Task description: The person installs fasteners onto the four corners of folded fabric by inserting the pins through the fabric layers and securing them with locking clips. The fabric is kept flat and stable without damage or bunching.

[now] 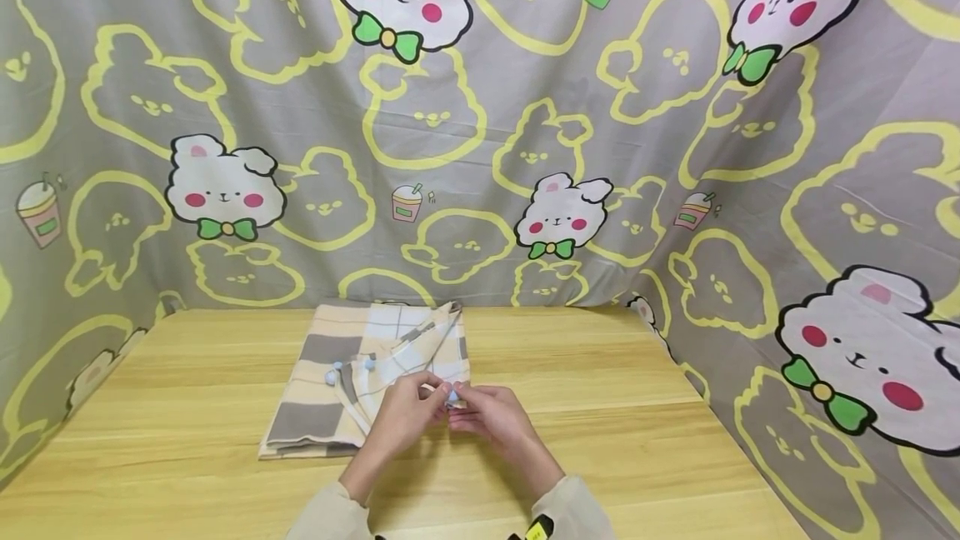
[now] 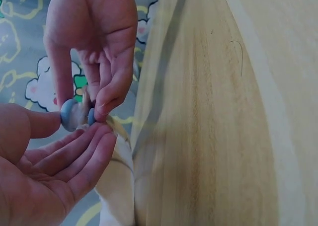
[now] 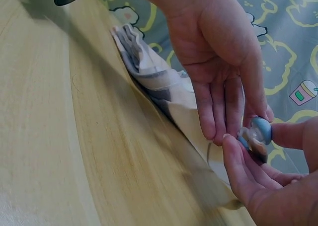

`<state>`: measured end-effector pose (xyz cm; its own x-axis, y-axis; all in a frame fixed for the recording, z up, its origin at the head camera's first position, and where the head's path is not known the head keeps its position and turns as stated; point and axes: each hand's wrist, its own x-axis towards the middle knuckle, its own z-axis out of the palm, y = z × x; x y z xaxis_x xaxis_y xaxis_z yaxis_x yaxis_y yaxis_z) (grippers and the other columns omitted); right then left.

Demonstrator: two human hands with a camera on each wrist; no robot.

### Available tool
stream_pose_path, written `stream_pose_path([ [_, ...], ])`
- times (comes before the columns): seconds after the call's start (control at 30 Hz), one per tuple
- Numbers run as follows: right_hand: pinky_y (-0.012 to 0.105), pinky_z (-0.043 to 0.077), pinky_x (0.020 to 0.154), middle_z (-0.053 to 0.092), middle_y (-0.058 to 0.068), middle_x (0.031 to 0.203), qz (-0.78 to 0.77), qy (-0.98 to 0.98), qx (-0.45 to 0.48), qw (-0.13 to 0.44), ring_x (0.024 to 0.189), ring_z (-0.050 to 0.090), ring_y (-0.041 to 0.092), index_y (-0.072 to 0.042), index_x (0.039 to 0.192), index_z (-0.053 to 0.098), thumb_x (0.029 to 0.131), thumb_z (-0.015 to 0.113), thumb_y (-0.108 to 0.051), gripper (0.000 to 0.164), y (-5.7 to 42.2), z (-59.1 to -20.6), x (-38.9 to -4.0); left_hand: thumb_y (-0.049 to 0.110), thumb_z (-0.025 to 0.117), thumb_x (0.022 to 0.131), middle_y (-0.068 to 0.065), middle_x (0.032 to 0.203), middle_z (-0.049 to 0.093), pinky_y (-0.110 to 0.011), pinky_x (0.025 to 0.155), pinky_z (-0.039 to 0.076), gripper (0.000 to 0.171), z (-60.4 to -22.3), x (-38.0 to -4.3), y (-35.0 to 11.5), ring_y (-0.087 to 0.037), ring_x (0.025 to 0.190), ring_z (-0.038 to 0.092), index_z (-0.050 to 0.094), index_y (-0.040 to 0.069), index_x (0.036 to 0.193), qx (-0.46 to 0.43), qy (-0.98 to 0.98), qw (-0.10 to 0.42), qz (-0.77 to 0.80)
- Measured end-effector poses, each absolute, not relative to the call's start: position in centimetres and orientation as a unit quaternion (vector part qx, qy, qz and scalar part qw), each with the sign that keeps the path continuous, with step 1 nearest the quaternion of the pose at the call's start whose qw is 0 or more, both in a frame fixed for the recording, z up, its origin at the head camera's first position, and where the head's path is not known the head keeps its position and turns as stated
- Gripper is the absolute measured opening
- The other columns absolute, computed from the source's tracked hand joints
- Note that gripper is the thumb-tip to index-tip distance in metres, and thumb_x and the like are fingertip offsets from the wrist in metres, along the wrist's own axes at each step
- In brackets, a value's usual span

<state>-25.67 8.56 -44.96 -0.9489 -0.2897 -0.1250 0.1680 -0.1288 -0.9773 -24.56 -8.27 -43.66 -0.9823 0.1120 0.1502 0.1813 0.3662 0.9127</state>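
Between both hands, near the front right corner of a folded plaid cloth, is a small blue round-capped quilt clip. My left hand pinches it with thumb and fingers; in the left wrist view its thumb presses the domed blue cap. From the other side my right hand grips the same clip, its thumb on the cap in the right wrist view. A bit of cloth shows between the clip's parts, largely hidden by fingers. Further blue clips sit on the cloth's turned-over edge.
The cloth lies on a wood-grain table, left of centre. A grey curtain printed with cartoon bears rises behind the table and along both sides.
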Motion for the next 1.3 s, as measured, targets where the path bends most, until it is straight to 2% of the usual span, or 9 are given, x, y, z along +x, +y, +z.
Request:
stream_pose_path([
  [0.2, 0.028, 0.060, 0.078, 0.072, 0.012, 0.093, -0.747, 0.645, -0.053, 0.154, 0.076, 0.071, 0.014, 0.019, 0.120, 0.060, 0.102, 0.061, -0.023, 0.046, 8.65, -44.88, -25.68, 0.018, 0.065, 0.099, -0.013, 0.084, 0.076, -0.039, 0.064, 0.059, 0.021, -43.61, -24.49, -8.24, -0.022, 0.068, 0.073, 0.071, -0.003, 0.102, -0.096, -0.825, 0.032, -0.556],
  [0.4, 0.029, 0.061, 0.074, 0.072, 0.013, 0.089, -0.709, 0.687, -0.053, 0.150, 0.071, 0.069, 0.013, 0.016, 0.115, 0.062, 0.101, 0.062, -0.026, 0.044, 8.80, -44.79, -25.70, 0.019, 0.065, 0.099, -0.011, 0.077, 0.074, -0.030, 0.058, 0.053, 0.019, -43.52, -24.27, -8.35, -0.023, 0.067, 0.071, 0.072, 0.002, 0.101, -0.104, -0.846, 0.023, -0.522],
  [0.67, 0.033, 0.060, 0.063, 0.072, 0.016, 0.080, -0.625, 0.767, -0.064, 0.131, 0.063, 0.065, 0.014, 0.010, 0.096, 0.070, 0.098, 0.066, -0.025, 0.035, 8.99, -44.93, -25.57, 0.018, 0.075, 0.091, -0.009, 0.078, 0.075, -0.028, 0.054, 0.050, 0.019, -43.95, -24.11, -8.60, -0.019, 0.064, 0.068, 0.074, 0.001, 0.099, -0.142, -0.873, 0.013, -0.467],
  [0.9, 0.028, 0.055, 0.055, 0.064, 0.005, 0.068, -0.565, 0.814, -0.068, 0.116, 0.056, 0.058, 0.013, 0.004, 0.084, 0.070, 0.095, 0.070, -0.028, 0.034, 9.26, -45.50, -25.62, 0.014, 0.079, 0.085, -0.007, 0.075, 0.073, -0.027, 0.052, 0.049, 0.020, -44.30, -23.92, -8.48, -0.013, 0.059, 0.063, 0.075, 0.001, 0.100, -0.156, -0.884, 0.010, -0.440],
  [1.07, 0.025, 0.051, 0.052, 0.061, 0.003, 0.065, -0.546, 0.828, -0.073, 0.108, 0.055, 0.056, 0.012, 0.002, 0.085, 0.068, 0.094, 0.071, -0.025, 0.029, 9.28, -45.29, -25.43, 0.016, 0.078, 0.087, -0.005, 0.073, 0.071, -0.027, 0.049, 0.047, 0.022, -44.33, -23.66, -8.31, -0.013, 0.054, 0.061, 0.075, 0.001, 0.103, -0.150, -0.890, 0.001, -0.431],
  [1.3, 0.026, 0.053, 0.053, 0.063, 0.006, 0.066, -0.542, 0.829, -0.082, 0.112, 0.056, 0.058, 0.012, 0.004, 0.088, 0.067, 0.091, 0.073, -0.020, 0.024, 9.38, -45.37, -25.47, 0.018, 0.076, 0.089, -0.003, 0.073, 0.069, -0.026, 0.048, 0.044, 0.024, -44.35, -23.58, -8.53, -0.010, 0.053, 0.055, 0.076, 0.002, 0.107, -0.152, -0.896, -0.015, -0.417],
])
